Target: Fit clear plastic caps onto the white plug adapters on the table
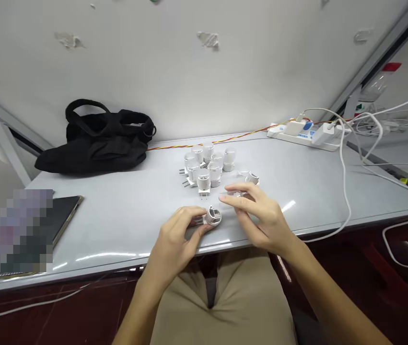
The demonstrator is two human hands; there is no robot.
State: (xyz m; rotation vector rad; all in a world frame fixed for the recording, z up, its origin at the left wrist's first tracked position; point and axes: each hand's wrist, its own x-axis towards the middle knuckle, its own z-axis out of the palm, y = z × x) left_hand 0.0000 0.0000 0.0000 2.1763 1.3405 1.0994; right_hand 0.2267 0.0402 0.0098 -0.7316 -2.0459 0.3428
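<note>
My left hand (175, 239) is closed around a small white plug-in unit (214, 216), gripping it between thumb and fingers. The unit lies tilted, its round open end to the right and its metal prongs to the left by my fingers. To the right, my right hand (261, 213) pinches a small clear plastic piece (236, 193) just above the table; its exact shape is partly hidden. Behind my hands stand several similar white plug-in units (204, 182), some with clear round covers and prongs showing. Beyond my right fingers lies another white part (252, 178).
A black bag (106, 143) rests at the back left of the grey table (117, 211). A dark tablet-like device (63, 215) is at the left edge. At back right sits a white power strip (304, 134) with chargers, and a white cable (345, 191) hangs over the front edge.
</note>
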